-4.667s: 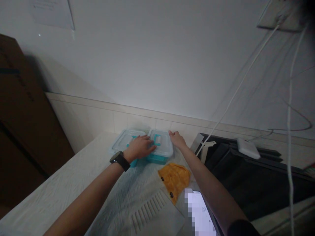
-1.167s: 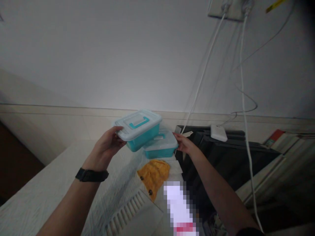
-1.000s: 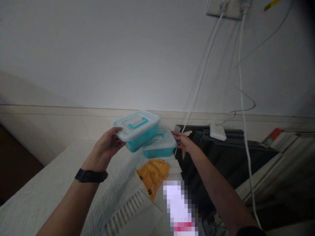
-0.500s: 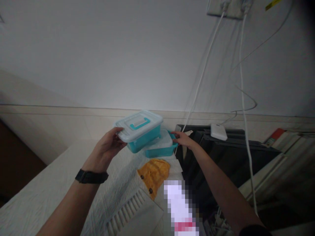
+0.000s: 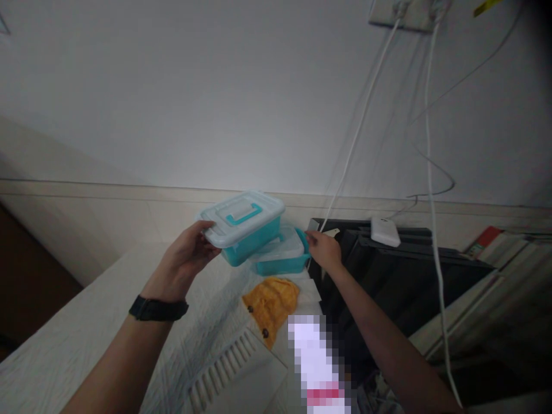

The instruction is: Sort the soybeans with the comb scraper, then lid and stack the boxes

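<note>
My left hand (image 5: pixel 184 261) grips the left end of a teal box with a clear lid and teal handle (image 5: pixel 241 221), holding it raised and tilted above the counter. Below and to its right, a second teal box (image 5: pixel 282 259) rests on the counter, its clear lid lifted at the right side. My right hand (image 5: pixel 324 248) is closed on that box's right edge, fingers pinching at the lid or its teal clasp. A black watch sits on my left wrist.
An orange cloth (image 5: pixel 271 302) lies on white paper on the pale counter (image 5: pixel 86 339). A black device (image 5: pixel 401 270) with a small white gadget (image 5: pixel 385 231) on top stands at the right. White cables (image 5: pixel 429 172) hang from a wall socket. Books (image 5: pixel 495 244) lie far right.
Both boxes stood side by side on the counter before. My left hand has lifted one above the other. In the last half second my right hand closed on the lower box's right edge, lid tilting up.
</note>
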`<state>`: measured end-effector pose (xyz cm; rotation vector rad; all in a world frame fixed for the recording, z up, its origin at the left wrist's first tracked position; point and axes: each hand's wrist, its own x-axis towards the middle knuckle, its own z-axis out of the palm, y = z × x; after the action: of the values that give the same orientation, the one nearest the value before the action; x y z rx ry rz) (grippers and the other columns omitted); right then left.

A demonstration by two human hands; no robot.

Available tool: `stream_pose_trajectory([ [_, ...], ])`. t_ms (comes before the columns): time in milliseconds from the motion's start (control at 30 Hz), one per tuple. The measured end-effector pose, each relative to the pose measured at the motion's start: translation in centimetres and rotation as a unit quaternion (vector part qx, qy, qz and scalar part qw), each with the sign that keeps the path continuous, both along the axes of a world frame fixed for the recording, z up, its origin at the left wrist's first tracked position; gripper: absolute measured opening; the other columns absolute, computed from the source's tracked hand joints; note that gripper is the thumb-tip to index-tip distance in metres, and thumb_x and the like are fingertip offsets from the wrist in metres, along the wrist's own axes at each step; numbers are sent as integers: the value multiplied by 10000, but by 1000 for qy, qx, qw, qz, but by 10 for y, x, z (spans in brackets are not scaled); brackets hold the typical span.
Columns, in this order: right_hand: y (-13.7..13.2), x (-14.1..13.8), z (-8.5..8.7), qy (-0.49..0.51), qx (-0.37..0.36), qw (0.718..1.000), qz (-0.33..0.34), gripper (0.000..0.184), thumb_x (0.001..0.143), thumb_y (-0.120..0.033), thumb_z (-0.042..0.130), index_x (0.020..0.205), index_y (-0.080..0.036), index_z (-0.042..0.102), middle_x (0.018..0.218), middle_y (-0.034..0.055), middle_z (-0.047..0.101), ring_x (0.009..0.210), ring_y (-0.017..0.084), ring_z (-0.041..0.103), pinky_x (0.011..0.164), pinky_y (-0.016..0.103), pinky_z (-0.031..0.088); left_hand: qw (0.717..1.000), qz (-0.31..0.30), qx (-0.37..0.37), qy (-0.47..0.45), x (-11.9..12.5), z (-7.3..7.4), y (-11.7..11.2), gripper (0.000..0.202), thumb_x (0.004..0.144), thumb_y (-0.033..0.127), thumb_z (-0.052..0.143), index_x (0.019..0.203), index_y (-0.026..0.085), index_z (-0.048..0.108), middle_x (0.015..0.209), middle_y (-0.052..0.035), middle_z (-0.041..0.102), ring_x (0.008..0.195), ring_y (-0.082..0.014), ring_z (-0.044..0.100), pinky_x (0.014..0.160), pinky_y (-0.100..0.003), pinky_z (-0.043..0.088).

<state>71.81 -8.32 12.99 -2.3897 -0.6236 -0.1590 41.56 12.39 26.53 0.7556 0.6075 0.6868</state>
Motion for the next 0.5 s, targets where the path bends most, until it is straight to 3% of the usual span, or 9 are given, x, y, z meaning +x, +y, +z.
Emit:
stream_pose_trajectory([
  [133, -2, 6, 5, 2, -48, 998, -35, 237, 974, -210, 826, 1172, -250, 948, 1164, 167, 921, 1285, 417, 844, 1157, 489, 625, 1000, 5, -10, -5, -4, 2, 0, 219, 928, -8, 663, 851, 194, 696, 649, -13, 714, 450, -130, 619, 411, -206, 533],
  [300, -4, -1, 8, -47, -59, 997, -33, 365, 1132, -254, 640, 1408, -238, 879, 1351, 176, 892, 1343, 385, 818, 1197, 465, 589, 1000, 13, -21, 1, -5, 4, 2, 217, 914, -9, 661, 849, 197, 680, 653, 0, 697, 429, -124, 588, 386, -204, 506],
  [400, 5, -14, 13, -66, -61, 996, -23, 378, 1167, -297, 610, 1457, -236, 846, 1359, 163, 890, 1333, 368, 820, 1195, 436, 581, 1000, 14, -5, 0, -6, 4, 3, 219, 944, -4, 640, 838, 182, 685, 645, -2, 689, 435, -118, 587, 399, -202, 523],
  [500, 21, -29, 23, -78, -85, 993, 13, 458, 1209, -471, 580, 1531, -222, 789, 1323, 187, 884, 1322, 391, 821, 1177, 463, 587, 1000, 15, -2, -6, -7, 6, 4, 256, 981, -1, 617, 815, 185, 671, 625, 2, 669, 436, -113, 586, 401, -192, 509],
])
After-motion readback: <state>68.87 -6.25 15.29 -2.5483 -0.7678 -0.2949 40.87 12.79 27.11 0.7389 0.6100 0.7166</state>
